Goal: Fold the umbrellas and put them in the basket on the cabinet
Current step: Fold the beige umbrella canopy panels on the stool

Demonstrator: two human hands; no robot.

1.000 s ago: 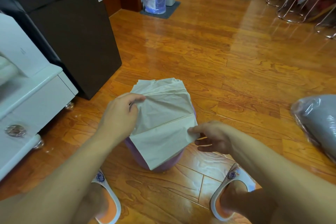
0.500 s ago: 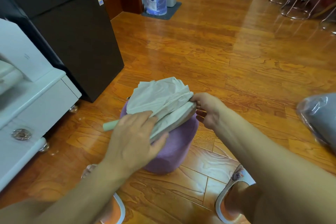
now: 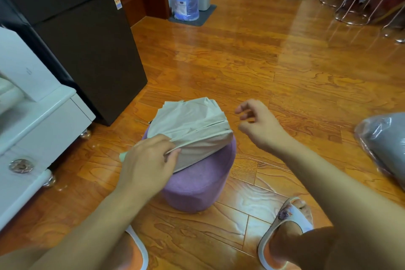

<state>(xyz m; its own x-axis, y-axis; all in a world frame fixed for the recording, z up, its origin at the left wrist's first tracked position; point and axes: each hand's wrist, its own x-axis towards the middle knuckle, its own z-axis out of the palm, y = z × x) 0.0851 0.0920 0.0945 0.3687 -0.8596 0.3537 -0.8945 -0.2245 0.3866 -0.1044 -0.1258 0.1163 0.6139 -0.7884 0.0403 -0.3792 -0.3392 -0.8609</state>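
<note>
Status: folding in progress, first visible umbrella. The umbrella point(image 3: 190, 125), beige, lies at the centre of the frame on top of a purple stool point(image 3: 197, 184) that stands on the wooden floor point(image 3: 285, 68). Its canopy is collapsed and gathered into loose pleats, but the fabric is not yet wrapped tight and no closing strap is seen fastened. A pale green handle tip point(image 3: 122, 156) shows at the left end of the bundle, partly covered.

Left hand point(image 3: 149, 162): fingers curled, pinching a seam or fold edge of the canopy at the lower left of the bundle, holding the fabric down.

Right hand point(image 3: 258, 123): raised just right of the umbrella, apart from it, fingers loosely curled, holding nothing.

Remaining steps, judged from this layout: roll the pleats round the shaft, secure them, then carry the umbrella to the basket. The basket cannot be identified in this view; a white cabinet point(image 3: 39, 120) occupies the left edge of the frame, and its top is largely out of view. No other umbrella is identifiable; a grey plastic-wrapped bundle point(image 3: 383, 144) sits at the right edge, contents unclear.
</note>
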